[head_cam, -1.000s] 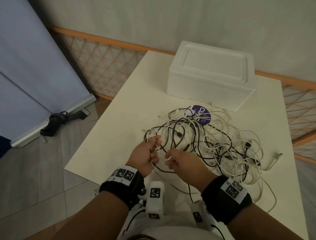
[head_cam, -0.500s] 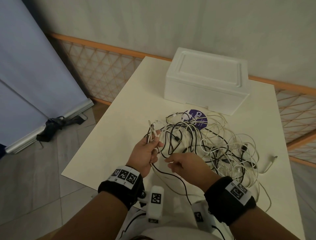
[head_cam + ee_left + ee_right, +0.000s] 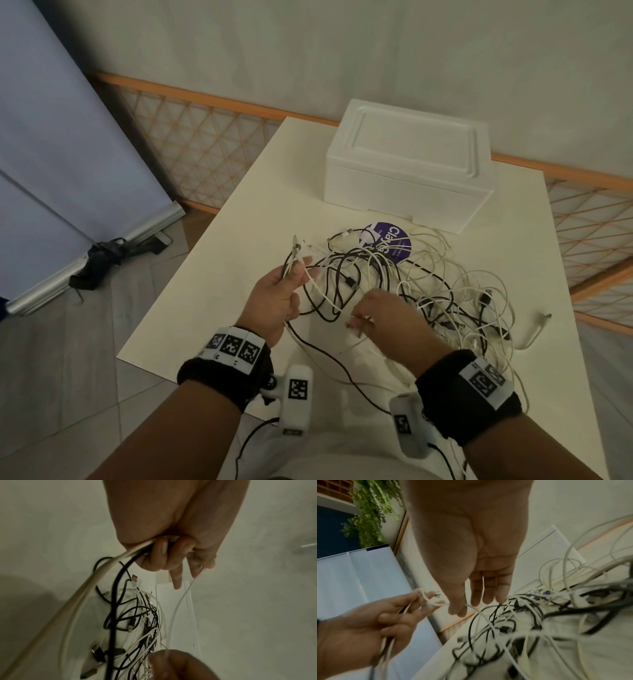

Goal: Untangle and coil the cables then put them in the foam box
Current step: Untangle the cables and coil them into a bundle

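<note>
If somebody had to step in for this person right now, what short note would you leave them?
Left hand: raised over the table's near edge, gripping a few white and black cable ends.
Right hand: fingers fairly straight, a thin white cable running between it and the left hand; grip unclear.
Tangled cables: heaped mid-table, partly covering a purple sticker.
Foam box: behind the heap, lid on.
Done: ends gathered only.
Left: untangle, coil each cable, open box, put coils in.
</note>
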`<state>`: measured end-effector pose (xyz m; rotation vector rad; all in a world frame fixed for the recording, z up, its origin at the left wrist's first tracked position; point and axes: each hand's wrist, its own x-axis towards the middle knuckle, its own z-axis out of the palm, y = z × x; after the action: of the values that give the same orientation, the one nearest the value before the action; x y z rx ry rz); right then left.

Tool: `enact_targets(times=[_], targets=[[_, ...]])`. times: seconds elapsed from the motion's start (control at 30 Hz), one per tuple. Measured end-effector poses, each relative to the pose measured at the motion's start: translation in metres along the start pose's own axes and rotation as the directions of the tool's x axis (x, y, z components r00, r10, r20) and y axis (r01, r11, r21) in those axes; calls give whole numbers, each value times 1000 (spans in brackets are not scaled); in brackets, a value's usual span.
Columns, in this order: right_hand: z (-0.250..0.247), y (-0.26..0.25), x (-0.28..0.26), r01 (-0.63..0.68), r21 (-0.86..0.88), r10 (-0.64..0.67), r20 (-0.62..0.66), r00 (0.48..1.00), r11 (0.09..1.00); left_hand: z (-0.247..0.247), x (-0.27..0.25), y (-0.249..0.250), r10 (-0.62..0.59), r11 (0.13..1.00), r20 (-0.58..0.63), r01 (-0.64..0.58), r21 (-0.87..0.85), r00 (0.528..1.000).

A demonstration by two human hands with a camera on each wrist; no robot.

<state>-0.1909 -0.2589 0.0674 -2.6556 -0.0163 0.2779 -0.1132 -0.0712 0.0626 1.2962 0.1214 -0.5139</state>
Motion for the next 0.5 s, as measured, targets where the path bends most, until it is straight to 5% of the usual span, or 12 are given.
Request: enact_targets(times=[0.1,0.17,0.23,0.3,0.4,0.5], targets=[[-24,-2,11,-147,428,207,-95,974,892,13,2,-2,-62,992,58,56,110,996],[-36,-14,20,-82,735,217,-91,972,673,35,0,-10,-90,961,106,58,272,990],[-40,-22,26,2,817,183,-132,974,577,54,-1,-17,-90,905,96,41,423,991],[-39,-20,29,60,755,180,-231,956,653,59,1,-20,-75,879,73,31,476,994],[-37,-4,24,105,547,119,-359,926,831,49,7,-16,-63,956,19,55,287,998],[-23,7,18,35,294,-48,39,998,955,44,8,1,-27,1000,1,27,-10,1000]])
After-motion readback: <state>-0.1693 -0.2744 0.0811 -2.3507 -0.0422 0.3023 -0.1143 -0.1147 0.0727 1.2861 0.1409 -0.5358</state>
